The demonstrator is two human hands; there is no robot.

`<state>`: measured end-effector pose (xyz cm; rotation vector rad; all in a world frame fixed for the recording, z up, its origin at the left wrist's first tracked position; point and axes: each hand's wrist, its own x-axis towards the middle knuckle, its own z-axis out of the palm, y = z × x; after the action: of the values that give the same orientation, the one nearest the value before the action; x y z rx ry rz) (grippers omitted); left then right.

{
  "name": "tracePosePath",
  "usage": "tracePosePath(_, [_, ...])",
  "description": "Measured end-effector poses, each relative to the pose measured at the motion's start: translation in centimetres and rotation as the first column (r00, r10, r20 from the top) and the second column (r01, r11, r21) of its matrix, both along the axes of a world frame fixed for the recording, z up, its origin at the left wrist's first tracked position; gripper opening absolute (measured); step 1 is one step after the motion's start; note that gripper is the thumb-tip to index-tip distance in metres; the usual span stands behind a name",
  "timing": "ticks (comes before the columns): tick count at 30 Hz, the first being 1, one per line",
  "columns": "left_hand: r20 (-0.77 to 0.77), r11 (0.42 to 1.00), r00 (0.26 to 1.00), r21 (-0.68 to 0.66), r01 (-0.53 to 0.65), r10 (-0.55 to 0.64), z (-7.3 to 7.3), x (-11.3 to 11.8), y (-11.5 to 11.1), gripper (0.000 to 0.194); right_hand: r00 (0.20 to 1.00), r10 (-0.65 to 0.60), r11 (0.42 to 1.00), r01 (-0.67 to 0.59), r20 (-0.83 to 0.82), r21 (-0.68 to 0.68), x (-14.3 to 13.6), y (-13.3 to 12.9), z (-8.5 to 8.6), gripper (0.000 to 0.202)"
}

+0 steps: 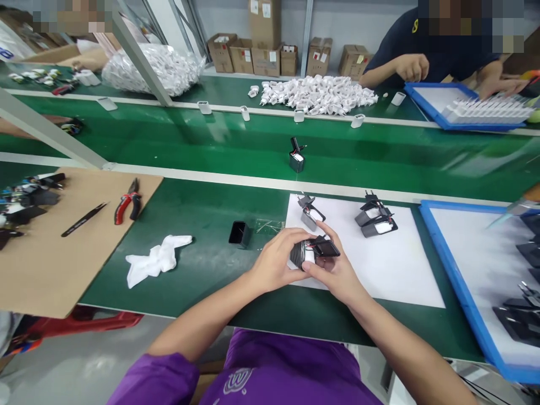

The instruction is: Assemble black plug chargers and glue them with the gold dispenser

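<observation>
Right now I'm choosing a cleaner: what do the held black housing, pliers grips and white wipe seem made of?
Housing: probably hard plastic, slightly glossy, crisp edges. Pliers grips: likely plastic or rubber, satin, thick coloured sleeves. Wipe: cloth or paper, matte, softly creased.

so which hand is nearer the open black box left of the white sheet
Left. The left hand is just right of the open black box, apart from it; the right hand is farther right, across the black wired unit that both hands hold.
</observation>
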<state>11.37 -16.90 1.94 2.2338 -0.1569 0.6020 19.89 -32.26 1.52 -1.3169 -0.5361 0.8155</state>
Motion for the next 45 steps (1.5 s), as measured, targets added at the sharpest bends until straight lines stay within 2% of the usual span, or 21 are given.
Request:
tracePosePath(3, [-0.066, 0.992, 0.997, -0.121, 0.020, -0.029, 0.5, 0.0, 0.4, 0.057, 0.997, -0.051, 0.998, 0.049, 0.051, 0.034, 0.4, 0.2, -0.4, 0.083])
tracePosePath(5, [-0.132, 0.952, 0.984, -0.298, 0.073, -0.117, 1.0, 0.1, 0.7, 0.061, 0.991, -0.083, 0.995, 0.075, 0.108, 0.072, 0.8, 0.3, -0.6, 0.084])
tracePosePath(7, [-0.177, 0.841, 0.954, -0.529, 0.115, -0.242, 1.2, 0.2, 0.7, 0.060, 0.976, -0.116, 0.991, 0.101, 0.185, 0.089, 1.1, 0.2, -0.7, 0.086])
tracePosePath(10, [-0.214, 0.639, 0.924, -0.769, 0.041, -0.316, 1.1, 0.7, 0.3, 0.052, 0.937, -0.149, 0.989, 0.140, 0.315, 0.053, 1.4, 0.3, -0.8, 0.091])
tracePosePath(14, [-0.263, 0.470, 0.941, -0.872, -0.138, -0.211, 0.3, 1.4, -0.1, 0.044, 0.886, -0.061, 0.998, 0.068, 0.459, 0.003, 1.6, 0.3, -0.5, 0.091])
tracePosePath(16, [-0.267, 0.326, 0.950, -0.923, -0.204, -0.162, 0.1, 1.7, 0.2, 0.039, 0.861, -0.024, 1.000, 0.026, 0.508, 0.003, 1.9, 0.1, -0.2, 0.084])
tracePosePath(19, [-0.271, 0.101, 0.944, -0.961, -0.256, -0.186, 0.3, 2.0, 1.1, 0.037, 0.821, -0.118, 0.993, 0.113, 0.559, 0.045, 2.6, -0.2, 0.1, 0.062])
tracePosePath(21, [-0.242, 0.008, 0.947, -0.969, -0.246, -0.210, 0.8, 2.1, 1.7, 0.041, 0.810, -0.209, 0.977, 0.201, 0.548, 0.076, 3.1, -0.3, 0.1, 0.048])
tracePosePath(23, [-0.183, -0.052, 0.965, -0.979, -0.196, -0.189, 1.3, 2.0, 1.9, 0.040, 0.814, -0.263, 0.963, 0.251, 0.519, 0.095, 3.6, -0.4, 0.0, 0.042])
tracePosePath(26, [-0.105, -0.067, 0.986, -0.991, -0.114, -0.128, 1.9, 1.7, 1.7, 0.041, 0.795, -0.294, 0.953, 0.285, 0.531, 0.101, 4.3, -0.5, 0.1, 0.039])
tracePosePath(30, [-0.044, 0.028, 0.997, -0.999, -0.042, -0.068, 2.1, 1.1, 1.5, 0.054, 0.762, -0.258, 0.960, 0.273, 0.594, 0.066, 6.5, 0.1, 1.7, 0.046])
tracePosePath(33, [-0.005, 0.084, 0.996, -0.996, 0.002, -0.084, 2.1, 0.9, 1.5, 0.063, 0.710, -0.170, 0.946, 0.312, 0.684, -0.088, 10.3, 2.4, 4.0, 0.060])
tracePosePath(34, [-0.004, 0.085, 0.995, -0.996, 0.004, -0.096, 2.1, 0.9, 1.5, 0.065, 0.661, -0.056, 0.897, 0.363, 0.749, -0.253, 11.9, 3.6, 4.7, 0.065])
tracePosePath(35, [-0.010, 0.079, 0.994, -0.997, -0.002, -0.108, 2.1, 0.9, 1.5, 0.065, 0.648, -0.008, 0.850, 0.406, 0.761, -0.336, 13.5, 5.0, 5.3, 0.069])
tracePosePath(38, [-0.036, 0.047, 0.989, -0.998, -0.030, -0.141, 1.8, 1.0, 1.5, 0.062, 0.655, 0.052, 0.731, 0.490, 0.754, -0.475, 18.0, 9.2, 6.0, 0.077])
tracePosePath(41, [-0.051, 0.028, 0.984, -0.998, -0.047, -0.172, 1.2, 1.1, 1.6, 0.052, 0.674, 0.100, 0.627, 0.528, 0.732, -0.572, 20.6, 12.5, 5.1, 0.068])
tracePosePath(45, [-0.059, -0.007, 0.976, -0.998, -0.062, -0.211, 0.6, 1.1, 2.1, 0.047, 0.693, 0.177, 0.550, 0.520, 0.699, -0.654, 21.4, 14.5, 3.2, 0.041])
